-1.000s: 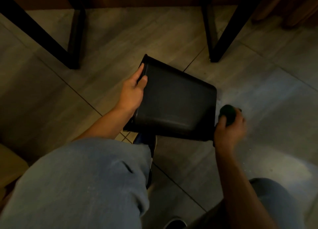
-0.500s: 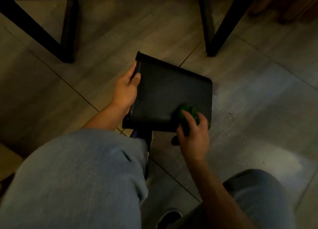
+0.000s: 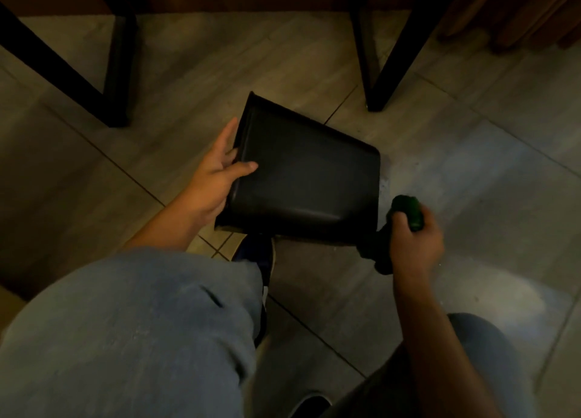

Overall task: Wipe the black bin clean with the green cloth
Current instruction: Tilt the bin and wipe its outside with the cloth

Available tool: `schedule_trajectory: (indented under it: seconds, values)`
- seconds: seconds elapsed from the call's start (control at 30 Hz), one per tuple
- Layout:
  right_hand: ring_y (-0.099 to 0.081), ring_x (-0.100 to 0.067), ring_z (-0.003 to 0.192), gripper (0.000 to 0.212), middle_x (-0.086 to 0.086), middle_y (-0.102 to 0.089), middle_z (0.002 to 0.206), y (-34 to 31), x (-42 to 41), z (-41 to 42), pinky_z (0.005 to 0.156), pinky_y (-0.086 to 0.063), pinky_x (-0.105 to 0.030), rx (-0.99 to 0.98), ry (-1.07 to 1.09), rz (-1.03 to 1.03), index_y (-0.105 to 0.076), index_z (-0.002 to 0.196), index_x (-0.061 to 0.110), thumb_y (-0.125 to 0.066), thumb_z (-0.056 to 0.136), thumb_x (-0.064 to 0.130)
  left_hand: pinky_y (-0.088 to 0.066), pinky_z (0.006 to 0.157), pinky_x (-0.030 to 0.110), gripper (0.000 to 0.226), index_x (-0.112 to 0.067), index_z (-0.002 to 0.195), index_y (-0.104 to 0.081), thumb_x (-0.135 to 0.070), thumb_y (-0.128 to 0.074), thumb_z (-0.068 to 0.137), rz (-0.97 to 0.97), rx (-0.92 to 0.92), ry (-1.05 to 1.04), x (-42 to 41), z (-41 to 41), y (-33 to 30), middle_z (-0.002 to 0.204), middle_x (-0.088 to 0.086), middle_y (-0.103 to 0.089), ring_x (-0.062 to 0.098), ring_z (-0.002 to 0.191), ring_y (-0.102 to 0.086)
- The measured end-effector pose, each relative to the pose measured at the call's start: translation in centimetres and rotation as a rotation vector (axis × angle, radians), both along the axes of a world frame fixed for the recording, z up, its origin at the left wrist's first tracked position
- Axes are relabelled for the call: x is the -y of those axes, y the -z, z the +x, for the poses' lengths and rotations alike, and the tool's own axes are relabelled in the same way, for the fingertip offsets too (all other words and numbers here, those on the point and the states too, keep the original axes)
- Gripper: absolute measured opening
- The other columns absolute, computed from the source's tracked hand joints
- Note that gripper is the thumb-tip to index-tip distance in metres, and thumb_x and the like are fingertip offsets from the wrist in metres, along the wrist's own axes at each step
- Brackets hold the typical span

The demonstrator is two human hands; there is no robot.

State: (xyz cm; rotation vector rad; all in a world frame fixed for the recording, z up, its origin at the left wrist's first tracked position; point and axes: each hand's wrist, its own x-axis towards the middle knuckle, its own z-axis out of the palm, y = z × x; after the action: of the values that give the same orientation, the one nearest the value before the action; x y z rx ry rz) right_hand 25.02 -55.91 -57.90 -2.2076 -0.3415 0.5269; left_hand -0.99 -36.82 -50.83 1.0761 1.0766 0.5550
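**Coach:** Half a second before, your right hand had the green cloth pressed on the near corner of the black bin; at this moment it had swung off the wall and hung out at about 4 o'clock from the bin, just beside its lower right corner.

**Operator:** And where was the bin?

**Coach:** Tipped over above the tiled floor, one broad side facing up at you. Your left hand clasped it at 9 o'clock, thumb across the top face, fingers on the side wall. Whether its far corner touched the floor, I could not tell.

**Operator:** Was my grip on the cloth sound?

**Coach:** Your right hand was closed round it, bunched into a wad, a tail hanging below the fist. That looked like the weak point to me. A tight ball meets the plastic over a small patch, so I judged you would do better to open it flatter, then draw long overlapping strokes from 12 o'clock toward 6. You would also want to turn the bin with your left hand between passes, so each wall got its share.
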Motion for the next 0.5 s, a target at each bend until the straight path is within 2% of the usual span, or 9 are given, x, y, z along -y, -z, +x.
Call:
schedule_trajectory:
  seconds: [0.1,0.17,0.27,0.33,0.43,0.5]
  values:
    - [-0.065,-0.023,0.098,0.041,-0.001,-0.065,0.110,0.3,-0.9,0.8,0.089,-0.052,-0.036,-0.049,-0.064,-0.023,-0.063,0.135,0.022,-0.065,0.095,0.026,-0.046,0.109,0.048,0.068,-0.037,0.152,-0.036,-0.001,-0.056,0.097,0.071,-0.049,0.103,0.0,-0.5,-0.5,0.153,0.009,-0.044,0.026,0.138,-0.048]
    - [-0.065,-0.028,0.101,0.039,-0.003,-0.064,0.109,0.8,-1.2,1.4,0.088,-0.050,-0.036,-0.090,-0.093,-0.080,-0.062,0.137,0.019,-0.063,0.097,0.022,-0.047,0.109,0.039,0.067,-0.037,0.152,-0.035,-0.003,-0.055,0.098,0.111,-0.067,0.154,0.4,-0.9,-1.0,0.156,0.002,-0.042,0.018,0.140,-0.045]
    - [-0.066,-0.032,0.111,0.042,-0.010,-0.067,0.123,1.6,-1.1,1.4,0.095,-0.053,-0.042,-0.165,-0.091,-0.119,-0.060,0.139,0.020,-0.064,0.099,0.031,-0.053,0.100,0.031,0.074,-0.044,0.151,-0.028,-0.003,-0.056,0.095,0.073,0.038,0.155,1.8,-1.7,-1.2,0.148,-0.006,-0.051,0.011,0.130,-0.056]
    - [-0.066,-0.030,0.111,0.045,-0.009,-0.068,0.125,1.8,-0.9,0.7,0.101,-0.054,-0.048,-0.197,-0.070,-0.105,-0.060,0.139,0.022,-0.065,0.097,0.039,-0.049,0.105,0.027,0.083,-0.052,0.150,-0.023,-0.008,-0.062,0.091,0.075,0.063,0.195,3.1,-2.3,-0.8,0.153,-0.016,-0.042,0.004,0.136,-0.049]
    - [-0.061,-0.022,0.104,0.044,-0.003,-0.064,0.119,1.9,-0.7,-0.4,0.099,-0.050,-0.040,-0.206,-0.074,-0.088,-0.059,0.139,0.022,-0.066,0.098,0.036,-0.031,0.109,0.008,0.095,-0.059,0.148,-0.014,-0.024,-0.074,0.083,0.240,-0.145,0.370,4.4,-3.0,-0.2,0.148,-0.044,-0.022,-0.017,0.140,-0.026]
    - [-0.057,-0.018,0.102,0.041,0.002,-0.059,0.114,1.9,-0.6,-0.6,0.093,-0.046,-0.035,-0.202,-0.074,-0.069,-0.057,0.139,0.020,-0.064,0.100,0.031,-0.020,0.116,0.011,0.109,-0.063,0.146,-0.007,-0.036,-0.083,0.072,0.342,-0.289,0.483,4.9,-3.3,0.1,0.152,-0.041,-0.014,-0.017,0.144,-0.013]
